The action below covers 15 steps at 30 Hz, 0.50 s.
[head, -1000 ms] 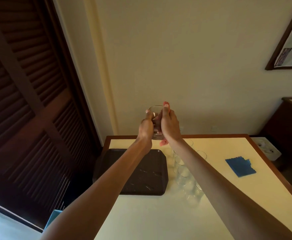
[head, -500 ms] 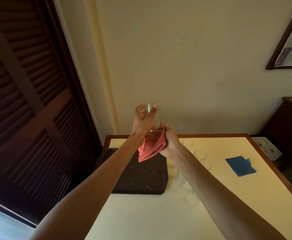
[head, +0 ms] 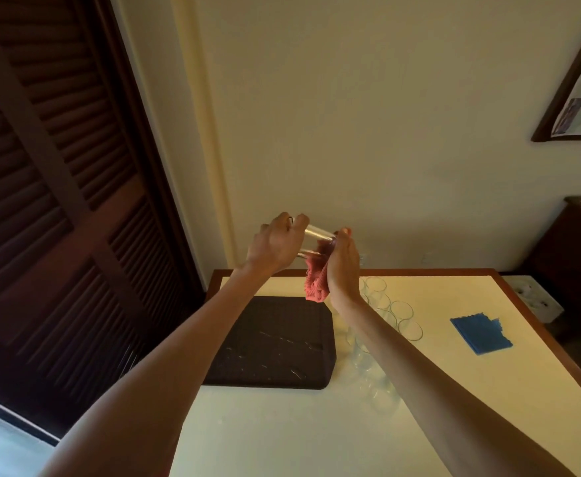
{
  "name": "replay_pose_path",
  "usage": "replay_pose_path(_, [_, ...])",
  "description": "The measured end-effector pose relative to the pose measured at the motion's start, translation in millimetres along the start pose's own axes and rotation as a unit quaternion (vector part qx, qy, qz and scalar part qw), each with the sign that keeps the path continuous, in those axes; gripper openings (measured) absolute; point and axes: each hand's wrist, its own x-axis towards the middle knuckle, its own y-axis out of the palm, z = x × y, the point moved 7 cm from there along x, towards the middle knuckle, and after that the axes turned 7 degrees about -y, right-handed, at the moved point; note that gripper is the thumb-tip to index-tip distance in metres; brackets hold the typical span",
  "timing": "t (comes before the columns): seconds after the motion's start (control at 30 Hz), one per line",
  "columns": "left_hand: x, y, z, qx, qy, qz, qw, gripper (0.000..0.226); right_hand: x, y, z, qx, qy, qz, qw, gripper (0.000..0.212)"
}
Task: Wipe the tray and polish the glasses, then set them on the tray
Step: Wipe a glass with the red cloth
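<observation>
the glass is held in the air, tilted almost onto its side, above the far edge of the tray and clear of the table. the left hand grips one end, fingers curled round the wall. the right hand holds the red cloth against the other end, fingers closed on the fabric. part of the cloth appears to be pushed into the mouth, but the clear wall and dim light leave this uncertain. the loose tail of the cloth hangs below both hands.

probable faults and their causes:

- slip. only the left hand grips the glass directly. twisting a smooth wall against the cloth could turn it out of the fingers and drop it onto the tray or table.
- cracking. hard pressure from the cloth loads a thin rim, which could chip.
- collision. the remaining glasses stand close-packed just right of the tray, under the right forearm. lowering that arm carelessly could knock them over.
- re-marking. bare fingers on the wall could leave prints on a polished surface.

the blue cloth lies well apart to the right.
</observation>
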Motion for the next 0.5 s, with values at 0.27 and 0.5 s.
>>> replay_pose_path(0.27, [-22,-19,-9,0.063,0.249,-0.184,0.949,0.042,-2,7,9,-0.025,0.192,0.109,0.975,0.033])
replay_pose_path(0.5, [12,-5,14,-0.069,-0.026,-0.018,0.997,0.046,3,13,20,-0.044,0.081,0.087,0.992,0.051])
